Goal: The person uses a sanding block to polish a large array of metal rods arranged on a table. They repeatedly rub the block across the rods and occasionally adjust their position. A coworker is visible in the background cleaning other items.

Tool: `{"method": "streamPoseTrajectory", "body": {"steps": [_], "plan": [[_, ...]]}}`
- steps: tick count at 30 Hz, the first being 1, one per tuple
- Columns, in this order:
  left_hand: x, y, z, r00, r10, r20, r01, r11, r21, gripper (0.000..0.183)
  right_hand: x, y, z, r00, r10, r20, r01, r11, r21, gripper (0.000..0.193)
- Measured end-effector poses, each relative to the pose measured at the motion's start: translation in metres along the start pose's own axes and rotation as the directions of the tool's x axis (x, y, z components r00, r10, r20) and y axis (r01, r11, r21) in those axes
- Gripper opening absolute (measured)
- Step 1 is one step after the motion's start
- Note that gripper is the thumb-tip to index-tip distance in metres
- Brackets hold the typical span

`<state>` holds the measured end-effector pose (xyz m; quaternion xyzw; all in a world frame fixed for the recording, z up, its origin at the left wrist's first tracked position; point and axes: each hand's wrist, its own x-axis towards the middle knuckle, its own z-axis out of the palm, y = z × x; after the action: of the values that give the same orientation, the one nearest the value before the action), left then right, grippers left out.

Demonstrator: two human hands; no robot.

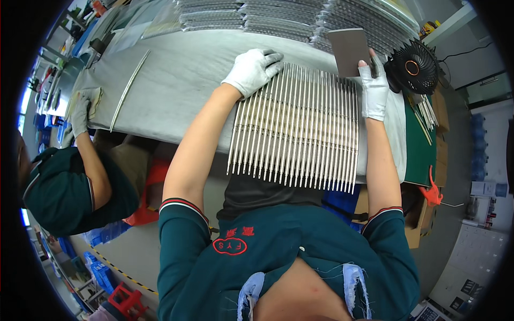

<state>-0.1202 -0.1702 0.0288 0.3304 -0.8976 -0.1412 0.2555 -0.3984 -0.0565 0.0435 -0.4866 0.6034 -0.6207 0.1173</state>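
A row of slim shiny metal rods (297,125) lies side by side on the grey cloth-covered table, their near ends reaching past its front edge. My left hand (252,72), in a white glove with grey fingertips, rests with fingers stretched out over the far left corner of the row and grips nothing. In my right hand (375,91), gloved but with the thumb tip and a fingertip bare, is a flat brown rectangular sheet (349,52). Thumb and fingers close on its right edge. It is held tilted above the far right end of the rods.
Stacks of plastic-wrapped rods (278,20) line the table's back. A black fan (412,67) stands right of my right hand, with loose rods (425,115) nearby. Two thin rods (129,90) lie to the left. A co-worker's gloved hand (80,115) is at the far left.
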Motion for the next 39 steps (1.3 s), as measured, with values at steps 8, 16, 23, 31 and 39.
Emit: {"method": "streamPoseTrajectory", "body": {"steps": [8, 16, 23, 31, 39], "plan": [[0.000, 0.002, 0.003, 0.998, -0.069, -0.011, 0.070, 0.996, 0.061, 0.033, -0.003, 0.005, -0.002, 1.000, -0.017, 0.014, 0.018, 0.999, -0.036, 0.048], [0.001, 0.008, 0.003, 0.996, -0.069, -0.061, 0.074, 0.992, 0.097, 0.038, -0.005, 0.009, -0.003, 0.995, -0.071, 0.065, 0.080, 0.985, -0.150, 0.049], [-0.004, 0.005, 0.005, 0.971, -0.107, -0.214, 0.115, 0.993, 0.025, 0.038, -0.007, 0.009, -0.002, 0.996, -0.063, 0.060, 0.070, 0.989, -0.129, 0.051], [-0.002, 0.009, 0.000, 0.964, -0.219, -0.152, 0.232, 0.970, 0.078, 0.033, -0.011, 0.002, -0.002, 0.996, -0.002, 0.084, 0.007, 0.998, -0.058, 0.053], [-0.046, 0.029, -0.046, 0.858, -0.419, -0.296, 0.312, 0.884, -0.348, 0.027, -0.011, 0.007, -0.002, 0.991, -0.047, 0.127, 0.067, 0.984, -0.163, 0.053]]}}
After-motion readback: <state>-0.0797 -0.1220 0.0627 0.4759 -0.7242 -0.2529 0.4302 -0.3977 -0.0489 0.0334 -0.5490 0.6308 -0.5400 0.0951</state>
